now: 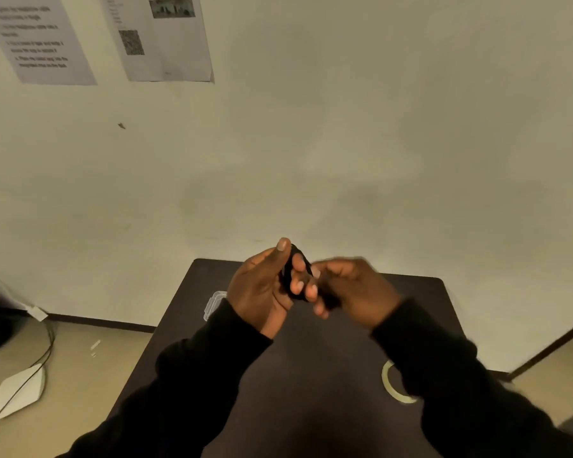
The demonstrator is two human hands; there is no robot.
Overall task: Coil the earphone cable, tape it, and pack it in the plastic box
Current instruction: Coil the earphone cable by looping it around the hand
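The black earphone cable (287,272) is wound in a small loop around the fingers of my left hand (262,289), whose thumb points up beside it. My right hand (348,289) is blurred and pinched at the loop's right side, holding part of the cable. Both hands hover above the far half of the dark table (311,375). A clear plastic box (212,304) lies on the table just left of my left wrist, mostly hidden by it. A roll of clear tape (391,385) rests on the table at the right, partly under my right sleeve.
The table stands against a pale wall with two printed sheets (103,38) taped at the upper left. On the floor at the left lie a white device (20,390) and a dark cord (47,345).
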